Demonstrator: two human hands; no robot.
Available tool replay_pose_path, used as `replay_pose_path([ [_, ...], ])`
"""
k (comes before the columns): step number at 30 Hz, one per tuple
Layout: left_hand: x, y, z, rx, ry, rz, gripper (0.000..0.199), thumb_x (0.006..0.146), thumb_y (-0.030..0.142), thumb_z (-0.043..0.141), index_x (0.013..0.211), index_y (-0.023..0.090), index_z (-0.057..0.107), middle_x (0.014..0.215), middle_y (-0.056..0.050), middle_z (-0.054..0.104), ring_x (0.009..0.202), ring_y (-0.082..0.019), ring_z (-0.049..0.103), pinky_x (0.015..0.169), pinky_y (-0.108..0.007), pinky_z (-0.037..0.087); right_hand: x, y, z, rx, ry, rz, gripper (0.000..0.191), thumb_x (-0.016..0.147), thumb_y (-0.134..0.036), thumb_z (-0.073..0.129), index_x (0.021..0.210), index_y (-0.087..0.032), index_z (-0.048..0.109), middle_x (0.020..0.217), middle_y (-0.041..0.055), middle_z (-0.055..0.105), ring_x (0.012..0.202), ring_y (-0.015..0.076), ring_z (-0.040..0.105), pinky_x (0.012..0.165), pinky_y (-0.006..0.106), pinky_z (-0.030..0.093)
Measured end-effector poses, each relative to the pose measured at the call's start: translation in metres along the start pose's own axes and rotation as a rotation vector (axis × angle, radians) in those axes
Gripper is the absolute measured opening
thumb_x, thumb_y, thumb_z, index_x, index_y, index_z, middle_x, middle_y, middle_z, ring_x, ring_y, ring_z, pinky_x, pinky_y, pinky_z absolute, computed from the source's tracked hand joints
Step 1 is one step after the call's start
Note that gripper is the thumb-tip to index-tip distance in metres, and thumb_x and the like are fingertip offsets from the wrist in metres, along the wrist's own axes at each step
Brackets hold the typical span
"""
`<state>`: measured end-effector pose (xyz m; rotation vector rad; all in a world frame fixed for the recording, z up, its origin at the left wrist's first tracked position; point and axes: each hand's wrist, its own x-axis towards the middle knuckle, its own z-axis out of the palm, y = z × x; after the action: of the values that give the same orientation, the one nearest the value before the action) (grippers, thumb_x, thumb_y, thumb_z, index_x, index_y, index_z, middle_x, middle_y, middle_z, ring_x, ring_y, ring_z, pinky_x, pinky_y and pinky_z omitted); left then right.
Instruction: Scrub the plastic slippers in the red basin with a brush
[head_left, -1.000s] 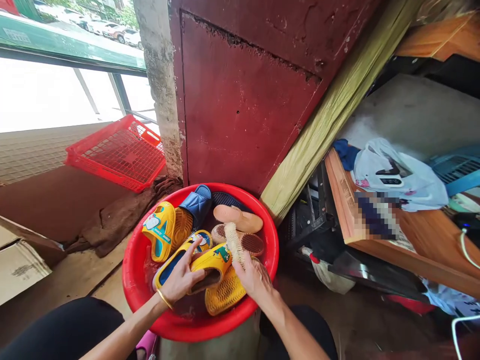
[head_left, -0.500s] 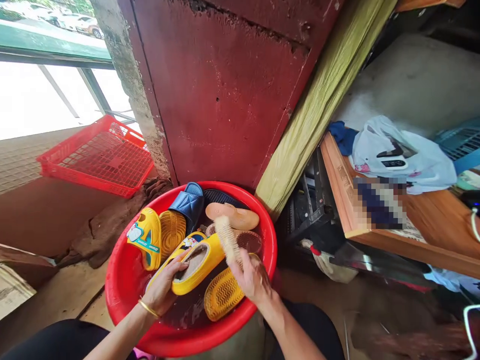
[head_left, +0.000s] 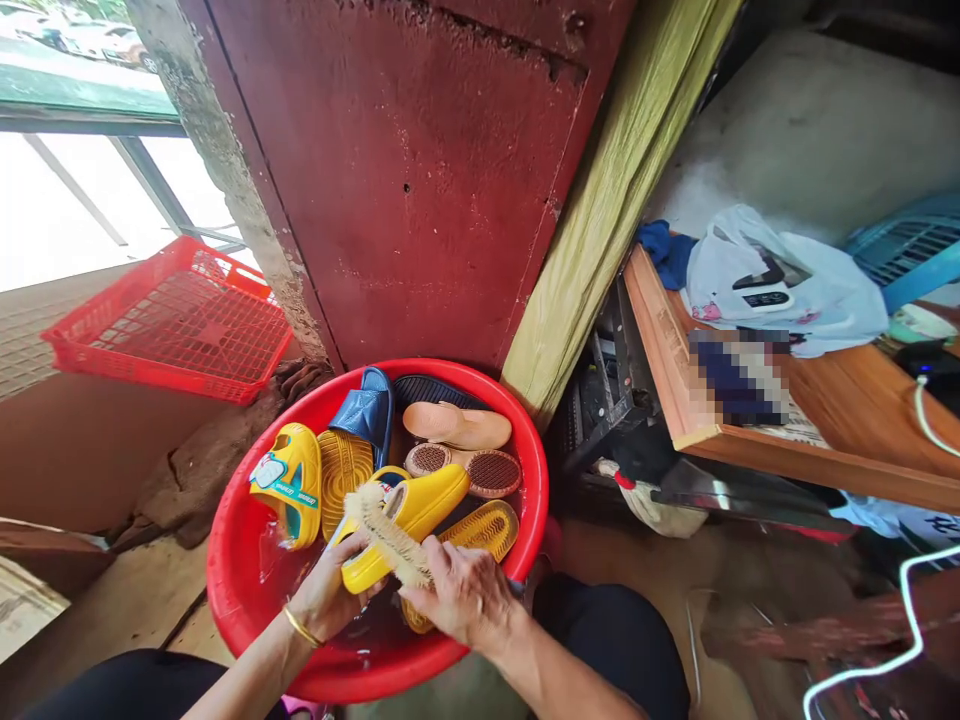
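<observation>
Gripping the heel end of a yellow shoe [head_left: 439, 500], the left hand [head_left: 324, 592] has its fingers curled beneath the shoe and its thumb along the upper side, parted only by the thickness of what they hold. The right hand [head_left: 472, 595] closes its fingers around the near end of a pale bristle brush [head_left: 390, 537], whose far end reaches across the shoe, overlapping its side and opening; how firmly the bristles press cannot be told. The shoe slants between the hands, above the near half of a round red basin [head_left: 223, 590], its toe pointing toward the far right rim and its heel just beside the left fingers. Below the shoe and near the right fingers, a yellow patterned sole [head_left: 487, 530] lies toward the right rim. Against the left rim leans a yellow clog [head_left: 295, 440] with a white cartoon figure and a teal strap [head_left: 298, 492]; the strap carries light lettering, too small to read. A blue slipper [head_left: 367, 412] and a tan slipper [head_left: 461, 428] lie toward the far rim. On the wooden counter [head_left: 862, 420] at right, near its back edge, sits a white plastic bag [head_left: 840, 300] with pink printing, no words legible.
</observation>
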<state>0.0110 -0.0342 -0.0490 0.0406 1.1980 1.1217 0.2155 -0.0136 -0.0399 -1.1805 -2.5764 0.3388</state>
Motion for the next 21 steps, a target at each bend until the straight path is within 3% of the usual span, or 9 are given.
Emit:
replay_pose_path([
  [2, 0.002, -0.002, 0.0, 0.012, -0.025, -0.001, 0.046, 0.076, 0.018, 0.07, 0.122, 0.016, 0.063, 0.067, -0.003, 0.072, 0.047, -0.017, 0.067, 0.041, -0.023, 0.053, 0.006, 0.007, -0.005, -0.047, -0.017, 0.094, 0.036, 0.1, -0.051, 0.05, 0.108, -0.018, 0.063, 0.086, 0.0099, 0.075, 0.073, 0.0242, 0.074, 0.06, 0.028, 0.05],
  [6, 0.002, -0.005, 0.003, 0.052, -0.092, -0.013, 0.057, 0.072, 0.014, 0.072, 0.127, 0.018, 0.061, 0.069, -0.002, 0.073, 0.047, -0.017, 0.066, 0.04, -0.022, 0.051, 0.018, 0.031, -0.026, -0.161, -0.039, 0.415, 0.031, 0.104, -0.042, 0.044, 0.11, -0.016, 0.061, 0.082, 0.0109, 0.076, 0.072, 0.0234, 0.075, 0.059, 0.026, 0.048],
  [8, 0.002, -0.007, 0.003, 0.048, -0.109, -0.018, 0.056, 0.07, 0.012, 0.073, 0.125, 0.019, 0.063, 0.071, -0.001, 0.073, 0.048, -0.015, 0.066, 0.042, -0.022, 0.052, 0.015, 0.025, -0.024, -0.14, -0.042, 0.375, 0.031, 0.103, -0.043, 0.046, 0.109, -0.016, 0.061, 0.084, 0.0107, 0.077, 0.073, 0.023, 0.075, 0.059, 0.026, 0.049],
  [12, 0.003, -0.008, 0.003, 0.069, -0.047, 0.027, 0.047, 0.07, 0.016, 0.072, 0.117, 0.015, 0.068, 0.069, -0.002, 0.073, 0.05, -0.017, 0.067, 0.044, -0.024, 0.052, 0.002, -0.002, -0.006, -0.04, -0.04, 0.065, 0.038, 0.099, -0.054, 0.051, 0.111, -0.019, 0.061, 0.092, 0.0102, 0.076, 0.076, 0.0241, 0.074, 0.061, 0.029, 0.052],
  [14, 0.0, -0.005, 0.003, 0.121, -0.087, 0.052, 0.054, 0.068, 0.017, 0.072, 0.121, 0.016, 0.068, 0.078, -0.005, 0.078, 0.062, -0.021, 0.073, 0.054, -0.028, 0.057, 0.003, 0.001, -0.008, -0.07, -0.055, 0.13, 0.038, 0.1, -0.052, 0.049, 0.112, -0.018, 0.06, 0.09, 0.0107, 0.076, 0.076, 0.0249, 0.075, 0.061, 0.029, 0.051],
  [18, -0.006, -0.001, 0.002, 0.265, -0.223, 0.116, 0.071, 0.062, 0.021, 0.074, 0.133, 0.022, 0.066, 0.109, -0.008, 0.08, 0.1, -0.031, 0.074, 0.085, -0.038, 0.06, 0.01, 0.028, -0.03, -0.125, -0.08, 0.433, 0.029, 0.105, -0.041, 0.042, 0.11, -0.018, 0.058, 0.084, 0.0111, 0.077, 0.076, 0.024, 0.075, 0.061, 0.027, 0.049],
  [21, -0.009, -0.002, -0.001, 0.394, -0.255, 0.239, 0.071, 0.061, 0.03, 0.077, 0.132, 0.023, 0.068, 0.123, -0.008, 0.076, 0.119, -0.036, 0.066, 0.1, -0.044, 0.055, 0.006, 0.03, -0.031, -0.028, -0.061, 0.322, 0.031, 0.106, -0.043, 0.04, 0.11, -0.019, 0.058, 0.086, 0.0097, 0.078, 0.08, 0.0232, 0.075, 0.063, 0.026, 0.049],
])
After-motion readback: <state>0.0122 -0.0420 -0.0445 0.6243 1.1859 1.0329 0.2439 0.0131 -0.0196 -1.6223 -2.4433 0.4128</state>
